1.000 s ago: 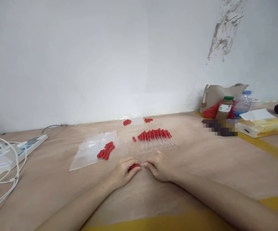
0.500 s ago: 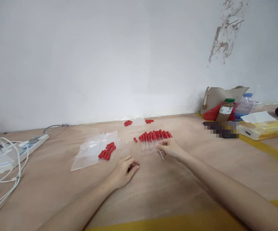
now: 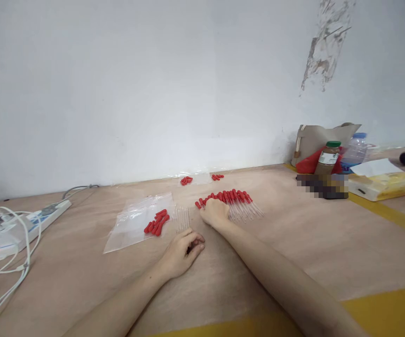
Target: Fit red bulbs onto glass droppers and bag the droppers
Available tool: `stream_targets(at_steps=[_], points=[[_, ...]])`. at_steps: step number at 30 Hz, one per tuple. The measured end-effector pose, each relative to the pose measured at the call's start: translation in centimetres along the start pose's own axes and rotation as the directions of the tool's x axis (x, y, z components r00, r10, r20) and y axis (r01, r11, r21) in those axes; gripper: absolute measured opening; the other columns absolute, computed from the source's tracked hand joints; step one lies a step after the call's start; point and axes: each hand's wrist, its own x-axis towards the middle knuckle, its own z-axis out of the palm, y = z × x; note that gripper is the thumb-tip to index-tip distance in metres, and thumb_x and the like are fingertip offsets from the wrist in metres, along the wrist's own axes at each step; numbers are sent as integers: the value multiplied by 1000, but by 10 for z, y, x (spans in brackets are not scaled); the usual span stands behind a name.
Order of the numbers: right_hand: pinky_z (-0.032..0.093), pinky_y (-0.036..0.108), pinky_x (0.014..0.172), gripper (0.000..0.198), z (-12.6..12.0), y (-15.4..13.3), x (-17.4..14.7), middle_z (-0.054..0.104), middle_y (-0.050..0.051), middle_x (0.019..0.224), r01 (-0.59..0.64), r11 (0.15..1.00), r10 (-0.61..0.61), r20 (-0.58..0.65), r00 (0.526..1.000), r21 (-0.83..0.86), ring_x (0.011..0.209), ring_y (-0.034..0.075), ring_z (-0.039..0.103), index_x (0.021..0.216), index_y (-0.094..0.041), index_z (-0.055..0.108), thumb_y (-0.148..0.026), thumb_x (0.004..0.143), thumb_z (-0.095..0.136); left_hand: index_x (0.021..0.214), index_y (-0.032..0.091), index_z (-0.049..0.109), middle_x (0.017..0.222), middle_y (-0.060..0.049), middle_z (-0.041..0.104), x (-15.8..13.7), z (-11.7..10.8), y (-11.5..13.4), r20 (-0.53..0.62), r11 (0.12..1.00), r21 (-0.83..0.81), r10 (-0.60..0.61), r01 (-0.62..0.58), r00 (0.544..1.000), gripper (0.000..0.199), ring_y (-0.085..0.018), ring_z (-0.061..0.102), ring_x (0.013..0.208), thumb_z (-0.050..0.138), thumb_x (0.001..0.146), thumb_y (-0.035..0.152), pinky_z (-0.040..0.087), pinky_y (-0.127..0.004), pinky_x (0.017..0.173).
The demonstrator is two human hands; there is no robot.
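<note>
A row of droppers [image 3: 239, 201], glass tubes with red rubber bulbs, lies on the brown-covered table. My right hand [image 3: 215, 213] is over the row's left end, fingers curled down and covering some droppers. Its fingertips are hidden, so what they grip cannot be made out. My left hand [image 3: 184, 252] rests on the table with loosely curled fingers, thumb apart, holding nothing visible. Just beyond it lie several bare glass tubes [image 3: 183, 219] side by side. Loose red rubber bulbs [image 3: 157, 223] are heaped on a clear plastic bag [image 3: 125, 230] to the left.
Small bags with red bulbs [image 3: 186, 180] lie by the wall. On the left are a power strip [image 3: 53, 213] and white cables [image 3: 27, 252]. A green-capped jar [image 3: 328, 159], a water bottle [image 3: 357, 152], a beige bag [image 3: 307, 140] and a tissue pack [image 3: 385, 185] stand right.
My right hand has moved left along the row, from its right end to its left end, uncovering the droppers at the right. My left hand has barely moved.
</note>
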Motion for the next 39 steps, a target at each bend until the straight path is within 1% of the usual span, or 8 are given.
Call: stream_targets(at_steps=[5, 10, 13, 18, 26, 32, 36, 39], points=[[43, 30, 71, 35, -6, 3, -3, 65, 16, 94, -26, 999, 31, 113, 993, -44, 90, 23, 60, 92, -14, 64, -40, 77, 47, 87, 20, 59, 85, -4, 56, 1, -2, -4, -140, 990, 143, 40, -20, 989, 13, -17, 52, 78, 48, 82, 26, 41, -30, 73], [43, 32, 68, 41, -9, 5, -6, 66, 12, 88, 50, 998, -47, 100, 994, -27, 87, 25, 60, 87, -17, 65, -52, 73, 48, 95, 20, 61, 102, -7, 55, 9, -29, -44, -435, 901, 357, -72, 245, 897, 24, -24, 48, 97, 49, 80, 34, 36, -37, 87], [43, 32, 68, 36, -3, -3, -9, 66, 8, 85, 121, 992, -123, 72, 990, 28, 84, 23, 61, 81, -21, 65, -51, 74, 46, 109, 19, 57, 115, -10, 51, 16, -46, -75, -413, 816, 374, -279, 441, 867, 34, -25, 41, 112, 39, 85, 35, 31, -38, 94], [44, 32, 68, 33, 10, -23, -15, 66, 11, 87, 148, 989, -149, 133, 980, 20, 86, 25, 61, 89, -18, 64, -42, 69, 53, 110, 17, 57, 114, -9, 55, 24, -45, -100, -321, 808, 366, -357, 462, 877, 38, -24, 48, 107, 33, 86, 34, 36, -37, 91], [44, 32, 67, 28, -1, -16, -13, 65, 15, 91, 94, 995, -89, 175, 980, -22, 85, 26, 61, 90, -14, 64, -30, 71, 52, 104, 18, 61, 112, -8, 56, 45, -19, -83, -290, 846, 354, -306, 399, 907, 34, -22, 47, 108, 35, 86, 30, 35, -33, 93], [42, 34, 69, 34, -5, -6, -11, 64, 18, 92, 69, 998, -68, 184, 980, 1, 86, 27, 60, 87, -12, 64, -37, 78, 43, 105, 17, 60, 115, -12, 54, 57, -2, -67, -375, 824, 308, -353, 475, 857, 33, -28, 46, 108, 37, 85, 29, 34, -40, 91], [41, 33, 67, 31, -12, 6, -9, 64, 15, 88, 83, 995, -91, 188, 978, 50, 84, 26, 60, 82, -15, 60, -37, 79, 40, 104, 16, 58, 109, -11, 58, 61, -17, -69, -403, 821, 252, -392, 512, 827, 33, -25, 48, 105, 35, 85, 29, 36, -36, 88], [39, 28, 62, 21, -22, 32, -11, 62, 10, 80, 217, 948, -240, 76, 968, 234, 73, 19, 57, 84, -15, 52, -30, 82, 36, 92, 17, 61, 92, -7, 65, 58, -41, -79, -363, 824, 195, -444, 533, 819, 28, -22, 58, 89, 37, 83, 29, 42, -30, 76]])
